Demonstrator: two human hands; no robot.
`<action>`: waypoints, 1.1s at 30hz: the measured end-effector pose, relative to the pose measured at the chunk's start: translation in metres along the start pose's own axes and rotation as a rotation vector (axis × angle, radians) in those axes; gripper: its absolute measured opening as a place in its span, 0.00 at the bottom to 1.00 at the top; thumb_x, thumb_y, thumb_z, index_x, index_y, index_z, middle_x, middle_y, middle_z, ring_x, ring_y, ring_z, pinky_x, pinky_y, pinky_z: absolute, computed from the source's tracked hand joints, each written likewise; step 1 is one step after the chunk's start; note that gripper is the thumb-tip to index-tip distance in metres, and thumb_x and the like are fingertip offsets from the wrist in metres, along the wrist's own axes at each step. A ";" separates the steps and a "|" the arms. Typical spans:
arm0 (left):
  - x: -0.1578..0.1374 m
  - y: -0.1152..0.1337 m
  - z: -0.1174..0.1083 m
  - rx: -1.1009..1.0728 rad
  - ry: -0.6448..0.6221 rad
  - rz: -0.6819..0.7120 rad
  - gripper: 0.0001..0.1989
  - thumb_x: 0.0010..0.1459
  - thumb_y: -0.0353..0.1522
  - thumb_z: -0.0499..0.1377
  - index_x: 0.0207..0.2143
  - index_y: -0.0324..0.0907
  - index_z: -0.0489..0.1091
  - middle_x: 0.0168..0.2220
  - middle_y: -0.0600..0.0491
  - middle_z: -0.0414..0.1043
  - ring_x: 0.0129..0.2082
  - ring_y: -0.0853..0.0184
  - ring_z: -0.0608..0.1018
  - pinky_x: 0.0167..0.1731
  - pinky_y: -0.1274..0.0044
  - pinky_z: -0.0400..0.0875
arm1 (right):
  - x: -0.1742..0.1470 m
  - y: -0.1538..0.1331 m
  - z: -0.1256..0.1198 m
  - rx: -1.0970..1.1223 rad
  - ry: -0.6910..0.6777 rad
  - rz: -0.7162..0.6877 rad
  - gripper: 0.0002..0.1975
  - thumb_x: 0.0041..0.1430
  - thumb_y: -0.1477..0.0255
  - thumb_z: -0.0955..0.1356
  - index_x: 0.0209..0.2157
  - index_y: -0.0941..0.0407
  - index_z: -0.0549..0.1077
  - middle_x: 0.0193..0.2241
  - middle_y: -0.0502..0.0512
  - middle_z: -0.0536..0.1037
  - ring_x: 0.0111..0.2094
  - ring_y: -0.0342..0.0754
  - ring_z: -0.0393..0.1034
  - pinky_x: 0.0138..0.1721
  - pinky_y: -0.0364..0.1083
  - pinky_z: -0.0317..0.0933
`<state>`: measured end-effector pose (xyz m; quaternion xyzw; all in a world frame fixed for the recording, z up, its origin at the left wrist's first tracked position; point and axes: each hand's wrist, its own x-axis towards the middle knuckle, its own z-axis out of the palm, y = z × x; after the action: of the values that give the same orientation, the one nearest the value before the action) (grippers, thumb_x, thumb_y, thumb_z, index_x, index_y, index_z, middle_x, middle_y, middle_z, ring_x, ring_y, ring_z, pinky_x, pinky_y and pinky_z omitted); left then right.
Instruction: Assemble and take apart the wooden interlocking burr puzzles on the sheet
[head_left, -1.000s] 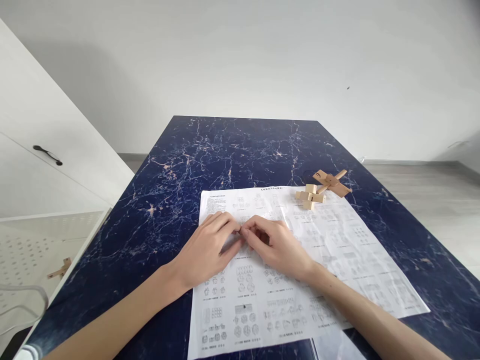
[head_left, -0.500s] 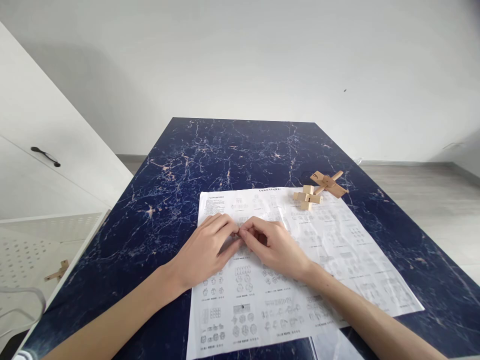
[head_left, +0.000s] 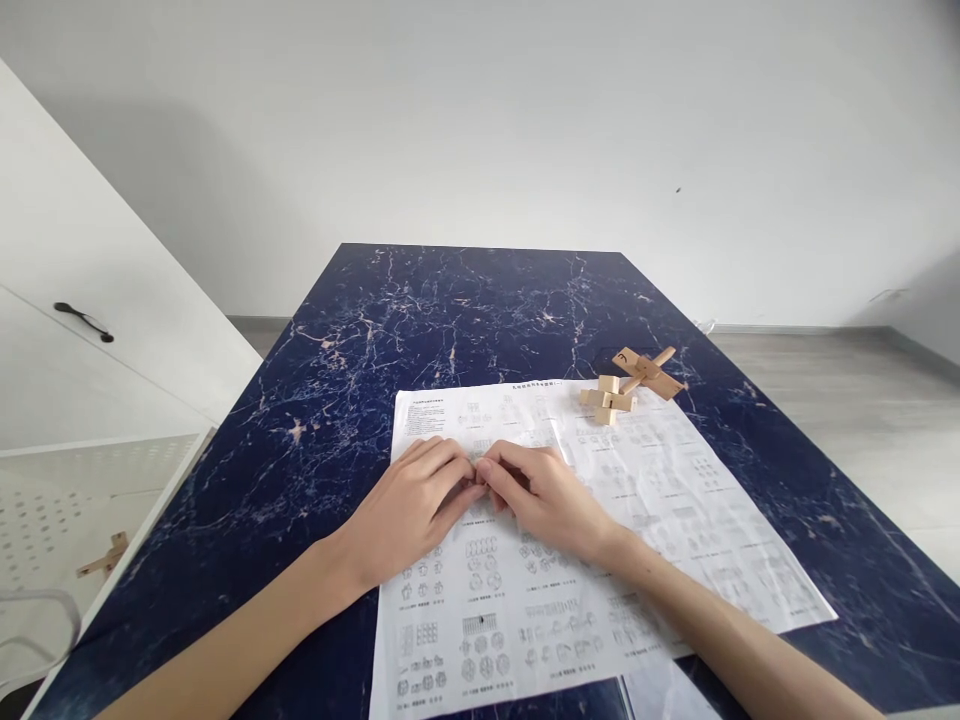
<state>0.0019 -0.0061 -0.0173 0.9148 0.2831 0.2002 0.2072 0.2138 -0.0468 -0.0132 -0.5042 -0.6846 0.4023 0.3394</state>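
A large printed sheet of paper (head_left: 705, 530), covered with small line drawings of assembly diagrams, lies creased on the dark table. Over its middle left, my left hand (head_left: 424, 500) and my right hand (head_left: 551, 500) meet fingertip to fingertip. Both have their thumbs and fingers drawn together in a pinch. Whatever they hold, if anything, is hidden by the fingers. Beyond my right hand, a small cross-shaped wooden interlocking puzzle (head_left: 607, 400) sits on the sheet's far edge. Right behind it is a second wooden puzzle (head_left: 649, 373) with flat boards and a rod, bearing a dark mark.
The blue marble-patterned table (head_left: 450, 310) reaches toward a pale wall (head_left: 480, 120). At left stands a white cabinet (head_left: 90, 250) with a black handle. Lower down, another wooden piece (head_left: 105, 556) lies on a pale perforated surface. A clear sheet (head_left: 660, 690) pokes out under the paper.
The whole view has shifted slightly, so everything sits a little lower and to the left. My hands stay pinched together over the same part of the sheet.
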 end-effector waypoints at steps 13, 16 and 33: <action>0.001 0.002 0.000 0.013 0.024 0.016 0.09 0.77 0.34 0.54 0.41 0.43 0.72 0.40 0.51 0.74 0.41 0.61 0.77 0.46 0.65 0.76 | 0.000 0.001 0.001 -0.022 0.004 -0.001 0.19 0.76 0.66 0.63 0.27 0.52 0.65 0.22 0.46 0.73 0.24 0.44 0.65 0.31 0.46 0.59; 0.001 0.003 -0.001 0.006 0.038 0.016 0.09 0.77 0.34 0.55 0.43 0.43 0.73 0.40 0.51 0.75 0.41 0.61 0.78 0.46 0.66 0.77 | 0.001 0.001 0.001 -0.017 0.005 -0.005 0.19 0.76 0.66 0.63 0.27 0.52 0.65 0.22 0.47 0.73 0.24 0.44 0.65 0.31 0.46 0.59; 0.000 0.002 -0.003 -0.009 0.020 0.044 0.06 0.75 0.33 0.57 0.45 0.45 0.75 0.43 0.50 0.77 0.44 0.59 0.79 0.48 0.66 0.78 | -0.001 0.008 -0.013 -0.189 0.125 -0.198 0.15 0.77 0.67 0.62 0.33 0.52 0.68 0.25 0.49 0.74 0.25 0.45 0.65 0.30 0.46 0.57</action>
<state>0.0010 -0.0068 -0.0138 0.9179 0.2639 0.2152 0.2038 0.2286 -0.0441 -0.0144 -0.4877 -0.7434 0.2686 0.3705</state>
